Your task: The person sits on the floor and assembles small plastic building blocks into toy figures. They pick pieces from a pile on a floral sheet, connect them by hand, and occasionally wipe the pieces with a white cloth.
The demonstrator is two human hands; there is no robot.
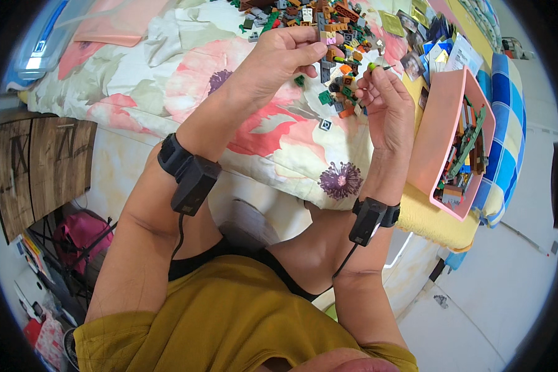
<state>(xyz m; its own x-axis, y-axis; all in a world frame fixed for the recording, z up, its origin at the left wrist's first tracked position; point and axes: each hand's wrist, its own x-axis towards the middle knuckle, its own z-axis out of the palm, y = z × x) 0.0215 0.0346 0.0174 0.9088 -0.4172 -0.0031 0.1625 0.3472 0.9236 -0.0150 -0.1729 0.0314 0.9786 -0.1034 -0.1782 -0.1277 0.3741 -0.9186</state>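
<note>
My left hand (284, 57) pinches a small building-brick piece with pink and tan parts (327, 38) between thumb and fingers, over the pile. To its right my right hand (389, 106) is raised with thumb and fingers together on a tiny lime-green piece (372, 66); a thin dark bit sticks out beside it. Beneath and beyond both hands lies a loose pile of building bricks (347, 54) in orange, brown, grey, green and black. One dark grey square brick (325, 125) lies apart, nearer to me on the flowered cloth (260, 127).
At right, a pink bin (437, 133) holds more bricks, beside a blue checked cushion (505, 133). Photos and cards (437, 49) are scattered beyond it. A clear plastic box (46, 43) and a peach-coloured sheet or lid (118, 28) lie at far left. Each wrist wears a black strapped device.
</note>
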